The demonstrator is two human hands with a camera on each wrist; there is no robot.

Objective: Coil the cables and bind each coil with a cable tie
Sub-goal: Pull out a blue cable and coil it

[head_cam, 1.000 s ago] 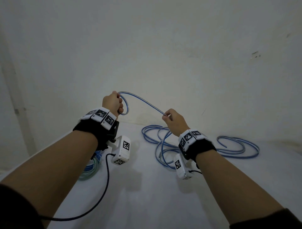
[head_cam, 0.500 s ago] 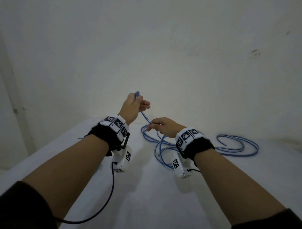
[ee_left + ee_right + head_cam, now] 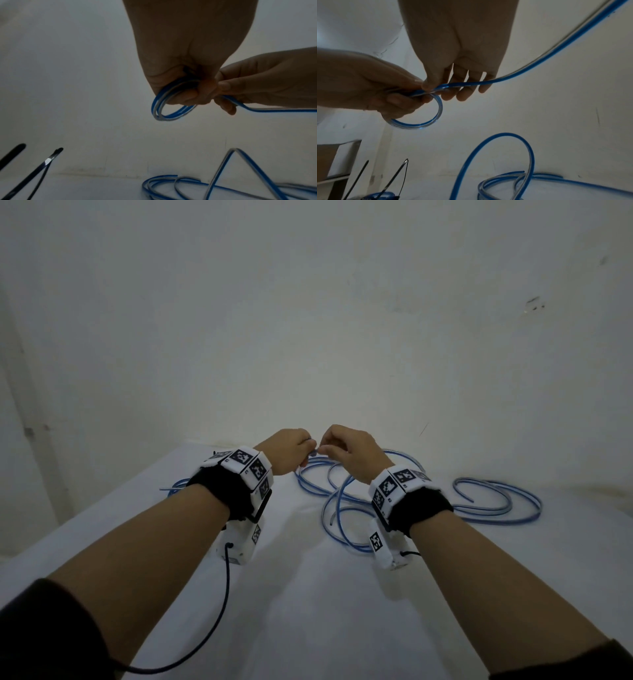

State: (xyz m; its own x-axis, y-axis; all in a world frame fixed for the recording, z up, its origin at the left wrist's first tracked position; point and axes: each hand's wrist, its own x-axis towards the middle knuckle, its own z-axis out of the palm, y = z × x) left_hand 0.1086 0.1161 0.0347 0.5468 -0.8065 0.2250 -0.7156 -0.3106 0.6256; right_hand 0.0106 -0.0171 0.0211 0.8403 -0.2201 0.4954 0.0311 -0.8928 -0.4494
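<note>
White desk (image 3: 308, 611) and a plain pale wall (image 3: 308, 320) fill the view. Nearest, two forearms reach forward, each with a black wrist strap (image 3: 226, 498) and a marked white band. Ahead of them, the left hand (image 3: 286, 450) and the right hand (image 3: 352, 453) meet above the desk, almost touching. The left hand's fingers (image 3: 188, 96) are curled tight round a small coil (image 3: 164, 108) of blue and white cable, its loops hanging below the fist. The right hand pinches the same cable (image 3: 539, 65) between thumb and forefinger just beside the coil, its other fingers (image 3: 464, 94) loosely bent. Below and beyond the hands, the loose cable (image 3: 496, 508) sprawls in wide loops across the desk towards the wall. At the left, black cable ties (image 3: 42, 165) stick up beside another blue bundle (image 3: 380, 196).
</note>
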